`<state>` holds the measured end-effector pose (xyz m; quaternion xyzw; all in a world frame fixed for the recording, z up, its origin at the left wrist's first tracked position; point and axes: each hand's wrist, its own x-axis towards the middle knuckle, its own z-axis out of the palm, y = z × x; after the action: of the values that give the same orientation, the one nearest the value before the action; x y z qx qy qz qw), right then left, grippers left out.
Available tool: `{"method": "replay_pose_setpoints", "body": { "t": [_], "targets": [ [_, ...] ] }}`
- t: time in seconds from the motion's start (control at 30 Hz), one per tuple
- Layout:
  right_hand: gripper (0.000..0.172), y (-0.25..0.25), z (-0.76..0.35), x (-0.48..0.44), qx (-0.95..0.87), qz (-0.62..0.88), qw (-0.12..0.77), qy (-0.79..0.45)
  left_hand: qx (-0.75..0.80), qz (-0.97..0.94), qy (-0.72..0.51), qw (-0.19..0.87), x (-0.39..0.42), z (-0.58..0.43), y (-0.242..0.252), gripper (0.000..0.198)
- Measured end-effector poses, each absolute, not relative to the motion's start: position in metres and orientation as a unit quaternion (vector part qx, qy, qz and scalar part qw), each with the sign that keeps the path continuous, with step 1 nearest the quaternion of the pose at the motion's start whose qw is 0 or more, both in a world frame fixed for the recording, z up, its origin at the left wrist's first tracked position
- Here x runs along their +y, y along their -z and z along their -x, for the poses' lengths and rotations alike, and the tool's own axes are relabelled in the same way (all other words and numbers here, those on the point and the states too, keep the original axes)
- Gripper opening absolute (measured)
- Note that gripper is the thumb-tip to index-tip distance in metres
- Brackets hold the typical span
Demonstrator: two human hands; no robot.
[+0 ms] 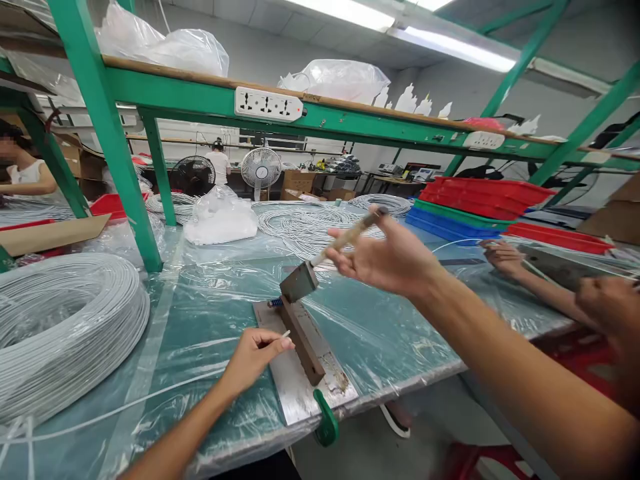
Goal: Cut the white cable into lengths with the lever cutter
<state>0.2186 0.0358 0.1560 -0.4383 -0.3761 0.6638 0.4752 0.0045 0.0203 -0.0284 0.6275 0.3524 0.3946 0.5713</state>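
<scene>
My left hand (256, 359) is closed in a pinch on a thin white cable (165, 398), whose short end sticks out past my thumb. A cutting fixture with a brown metal bar (303, 347) stands on a steel base plate (336, 373), just right of that hand. At the bar's far end is a dark metal block (299, 283), tilted up, with a blue spring (275, 303) beside it. From the block rises a lever handle (356, 232) wrapped in tan material. My right hand (393, 257) holds this handle, thumb over it and fingers loosely curled.
A big cable coil (75, 327) lies at left. A green clamp (326, 419) sits at the table's front edge. Further back are loose cable loops (305, 223), a plastic bag (220, 217) and stacked trays (480, 200). At right, another person's hands (505, 257) hold cable.
</scene>
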Motion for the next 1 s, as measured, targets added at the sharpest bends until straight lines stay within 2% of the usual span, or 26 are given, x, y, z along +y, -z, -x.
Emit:
{"method": "replay_pose_setpoints", "body": {
  "t": [0.17, 0.37, 0.53, 0.67, 0.73, 0.87, 0.9, 0.97, 1.0],
  "targets": [
    [0.066, -0.149, -0.193, 0.139, -0.488, 0.456, 0.473, -0.574, 0.337, -0.623, -0.386, 0.591, 0.014, -0.004, 0.031, 0.063],
    [0.072, -0.119, -0.164, 0.215, -0.504, 0.514, 0.454, -0.525, 0.339, -0.617, -0.370, 0.606, 0.006, 0.002, 0.027, 0.068],
    [0.057, -0.105, -0.154, 0.226, -0.531, 0.530, 0.464, -0.471, 0.341, -0.598, -0.384, 0.615, -0.001, 0.008, 0.016, 0.067],
    [0.048, -0.096, -0.145, 0.186, -0.592, 0.498, 0.471, -0.424, 0.331, -0.526, -0.494, 0.608, -0.003, 0.018, -0.010, 0.057],
    [0.046, -0.085, -0.138, 0.148, -0.640, 0.461, 0.420, -0.448, 0.313, -0.460, -0.581, 0.594, -0.005, 0.023, -0.029, 0.050],
    [0.046, -0.048, -0.121, 0.055, -0.732, 0.287, 0.195, -0.587, 0.224, -0.365, -0.699, 0.573, -0.014, 0.023, -0.069, 0.038],
    [0.041, -0.038, -0.116, 0.034, -0.740, 0.240, 0.160, -0.608, 0.203, -0.353, -0.713, 0.571, -0.017, 0.020, -0.078, 0.037],
    [0.029, -0.023, -0.107, 0.000, -0.740, 0.166, 0.130, -0.639, 0.177, -0.343, -0.724, 0.571, -0.024, 0.013, -0.091, 0.036],
    [0.035, -0.019, -0.103, -0.013, -0.729, 0.150, 0.134, -0.654, 0.175, -0.347, -0.724, 0.570, -0.026, 0.010, -0.096, 0.036]
  ]
}}
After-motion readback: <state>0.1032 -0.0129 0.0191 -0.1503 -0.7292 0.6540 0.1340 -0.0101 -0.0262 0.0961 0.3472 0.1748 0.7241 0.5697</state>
